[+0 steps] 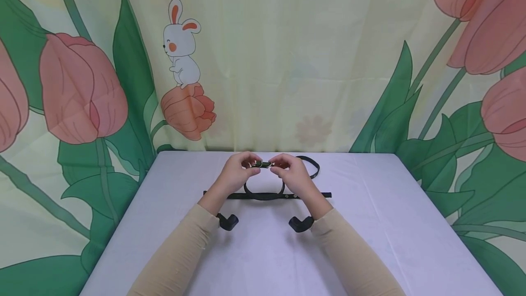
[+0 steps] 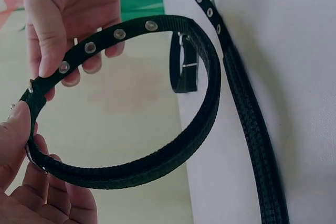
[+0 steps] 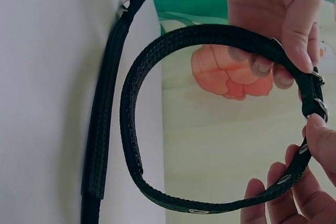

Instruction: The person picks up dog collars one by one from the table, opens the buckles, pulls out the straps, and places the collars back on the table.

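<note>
Both hands hold one dark green collar (image 2: 215, 93) up over the table, bent into a hanging ring. My left hand (image 1: 238, 170) pinches its buckle end between thumb and fingers, with metal hardware showing there in the right wrist view. Close beside it, my right hand (image 1: 295, 172) pinches the other end, where a row of silver eyelets runs along the strap. The two ends meet between the fingertips. Below the hands, a second dark collar (image 1: 324, 195) lies straight across the table, with eyelets toward its right end and metal rings at its left.
Farther back on the right, another dark collar (image 1: 317, 166) stands in a loop on the white-covered table (image 1: 263, 259). A curtain (image 1: 279, 58) printed with tulips and a rabbit hangs behind the far edge. Black wrist devices (image 1: 301, 224) sit below both wrists.
</note>
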{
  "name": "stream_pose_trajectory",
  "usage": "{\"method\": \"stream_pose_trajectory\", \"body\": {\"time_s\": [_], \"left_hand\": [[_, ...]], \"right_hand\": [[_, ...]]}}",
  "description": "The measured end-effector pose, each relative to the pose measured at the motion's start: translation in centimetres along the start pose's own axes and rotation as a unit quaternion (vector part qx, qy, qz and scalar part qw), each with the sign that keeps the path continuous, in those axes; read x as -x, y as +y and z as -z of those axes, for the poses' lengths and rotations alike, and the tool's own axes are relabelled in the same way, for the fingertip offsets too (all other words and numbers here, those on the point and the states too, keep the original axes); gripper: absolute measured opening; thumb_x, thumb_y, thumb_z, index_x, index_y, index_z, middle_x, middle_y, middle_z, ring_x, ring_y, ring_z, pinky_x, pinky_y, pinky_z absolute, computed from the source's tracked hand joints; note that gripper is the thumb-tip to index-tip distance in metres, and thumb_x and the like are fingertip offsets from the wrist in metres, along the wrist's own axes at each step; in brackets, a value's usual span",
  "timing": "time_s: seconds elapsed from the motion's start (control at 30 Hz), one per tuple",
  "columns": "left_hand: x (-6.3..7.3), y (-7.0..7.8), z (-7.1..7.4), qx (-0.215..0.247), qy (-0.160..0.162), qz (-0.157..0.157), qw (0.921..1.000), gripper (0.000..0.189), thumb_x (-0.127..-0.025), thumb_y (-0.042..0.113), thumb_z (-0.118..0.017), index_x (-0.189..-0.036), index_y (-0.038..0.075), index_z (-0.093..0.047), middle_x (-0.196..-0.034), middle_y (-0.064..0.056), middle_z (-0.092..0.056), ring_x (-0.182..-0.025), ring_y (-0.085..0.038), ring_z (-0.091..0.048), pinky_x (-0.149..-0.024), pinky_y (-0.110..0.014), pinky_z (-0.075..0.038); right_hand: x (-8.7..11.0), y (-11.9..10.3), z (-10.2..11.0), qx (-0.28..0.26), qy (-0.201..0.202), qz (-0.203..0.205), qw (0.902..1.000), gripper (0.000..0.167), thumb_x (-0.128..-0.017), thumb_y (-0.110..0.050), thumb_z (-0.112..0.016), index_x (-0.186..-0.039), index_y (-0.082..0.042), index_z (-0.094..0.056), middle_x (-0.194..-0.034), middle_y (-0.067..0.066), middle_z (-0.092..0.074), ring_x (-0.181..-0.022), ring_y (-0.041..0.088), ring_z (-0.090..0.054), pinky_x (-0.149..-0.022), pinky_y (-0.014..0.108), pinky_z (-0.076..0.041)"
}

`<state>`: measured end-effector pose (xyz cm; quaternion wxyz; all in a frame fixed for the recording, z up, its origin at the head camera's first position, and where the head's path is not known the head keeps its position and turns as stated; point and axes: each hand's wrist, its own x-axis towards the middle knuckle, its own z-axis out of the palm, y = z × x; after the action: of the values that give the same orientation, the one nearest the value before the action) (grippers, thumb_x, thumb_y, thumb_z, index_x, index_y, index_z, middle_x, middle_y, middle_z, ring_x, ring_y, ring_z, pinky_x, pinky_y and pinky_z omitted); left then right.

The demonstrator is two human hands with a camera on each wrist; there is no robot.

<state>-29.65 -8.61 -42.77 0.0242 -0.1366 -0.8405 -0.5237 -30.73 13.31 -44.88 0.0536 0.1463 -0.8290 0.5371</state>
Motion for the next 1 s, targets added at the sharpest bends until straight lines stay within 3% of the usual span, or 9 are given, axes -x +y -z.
{"method": "stream_pose_trajectory", "body": {"time_s": [0.37, 1.0], "left_hand": [[0.2, 0.0, 0.4, -0.016, 0.011, 0.012, 0.9997, 0.024, -0.096, 0.006, -0.079, -0.118, 0.017, -0.078, -0.101, -0.005, -0.067, -0.098, -0.025, -0.061, -0.076, -0.035, -0.048], [0.4, -0.6, 1.0, -0.01, 0.034, 0.006, 0.9994, 0.022, -0.097, 0.006, -0.079, -0.117, 0.017, -0.079, -0.1, -0.006, -0.068, -0.099, -0.025, -0.064, -0.077, -0.033, -0.051]], "right_hand": [[0.1, 0.2, 0.4, -0.005, -0.001, -0.005, 1.0, 0.019, -0.097, -0.007, -0.078, -0.115, -0.014, -0.079, -0.104, 0.01, -0.076, -0.088, 0.021, -0.069, -0.077, 0.034, -0.059], [0.3, 0.3, 0.9, -0.004, 0.01, -0.013, 0.9999, 0.023, -0.096, -0.004, -0.077, -0.116, -0.015, -0.079, -0.103, 0.01, -0.072, -0.085, 0.023, -0.066, -0.075, 0.034, -0.058]]}}
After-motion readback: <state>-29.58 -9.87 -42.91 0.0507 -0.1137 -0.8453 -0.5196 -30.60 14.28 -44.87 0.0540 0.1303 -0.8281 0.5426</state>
